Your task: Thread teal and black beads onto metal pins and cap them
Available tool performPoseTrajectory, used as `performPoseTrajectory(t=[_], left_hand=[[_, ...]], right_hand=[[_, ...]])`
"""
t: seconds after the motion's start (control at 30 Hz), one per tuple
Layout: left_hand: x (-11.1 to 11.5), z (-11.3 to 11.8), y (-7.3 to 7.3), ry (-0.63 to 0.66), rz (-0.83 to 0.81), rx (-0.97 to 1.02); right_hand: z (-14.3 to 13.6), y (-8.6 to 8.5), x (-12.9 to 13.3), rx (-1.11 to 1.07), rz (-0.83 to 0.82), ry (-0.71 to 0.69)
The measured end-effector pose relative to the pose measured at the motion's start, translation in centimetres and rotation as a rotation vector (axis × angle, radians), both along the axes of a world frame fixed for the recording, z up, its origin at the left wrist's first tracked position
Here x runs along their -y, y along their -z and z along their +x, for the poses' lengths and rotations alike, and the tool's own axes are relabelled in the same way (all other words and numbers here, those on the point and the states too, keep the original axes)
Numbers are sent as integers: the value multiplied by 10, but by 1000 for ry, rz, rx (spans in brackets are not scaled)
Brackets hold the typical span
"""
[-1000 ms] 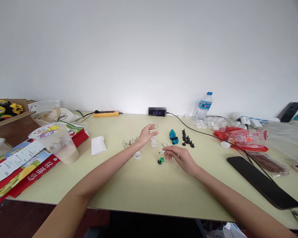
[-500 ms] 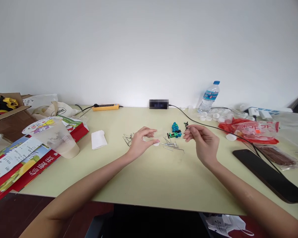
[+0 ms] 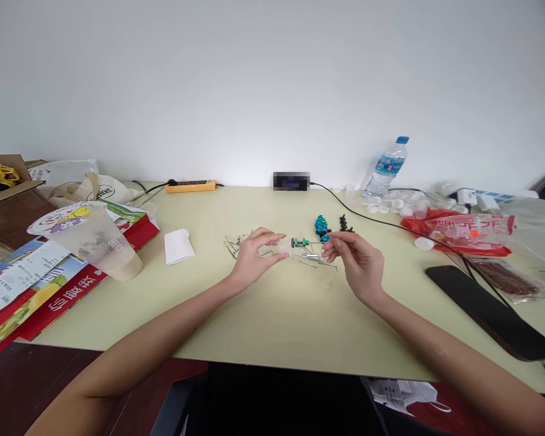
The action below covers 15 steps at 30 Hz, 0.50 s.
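Mid-frame, your left hand [image 3: 255, 257] half-curls round the clear container [image 3: 284, 245], right hand [image 3: 358, 261] pinching a thin rod [image 3: 317, 243]; tilt it and the green piece [image 3: 301, 242] might slip off.

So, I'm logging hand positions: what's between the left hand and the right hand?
In the head view, from left hand to right hand: a translucent container, a green-and-black piece and a thin metal rod; bent metal rods also show there.
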<state>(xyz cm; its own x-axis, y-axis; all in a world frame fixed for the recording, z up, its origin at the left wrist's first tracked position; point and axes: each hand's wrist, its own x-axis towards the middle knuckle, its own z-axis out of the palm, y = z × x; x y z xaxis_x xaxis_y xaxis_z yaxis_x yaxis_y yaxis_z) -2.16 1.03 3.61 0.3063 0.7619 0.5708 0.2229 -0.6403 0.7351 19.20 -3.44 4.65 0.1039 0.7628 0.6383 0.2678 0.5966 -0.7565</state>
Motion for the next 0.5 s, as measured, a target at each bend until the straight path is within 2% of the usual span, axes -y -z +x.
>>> performPoseTrajectory(t=[0.1,0.17,0.3,0.4,0.5], left_hand=[[2,1,2,-1,109,-38],[4,2,3,5,181,-48],[7,3,5,0,244,-25],[7,3,6,-24,243,-7],[4,2,9,-40,245,-5]], right_hand=[[-3,7,2,35,-4,-59],[-5,12,3,132,-9,-92],[-3,18,6,306,50,-26],[-3,21,6,261,49,-47],[-6,22,6,183,4,-167]])
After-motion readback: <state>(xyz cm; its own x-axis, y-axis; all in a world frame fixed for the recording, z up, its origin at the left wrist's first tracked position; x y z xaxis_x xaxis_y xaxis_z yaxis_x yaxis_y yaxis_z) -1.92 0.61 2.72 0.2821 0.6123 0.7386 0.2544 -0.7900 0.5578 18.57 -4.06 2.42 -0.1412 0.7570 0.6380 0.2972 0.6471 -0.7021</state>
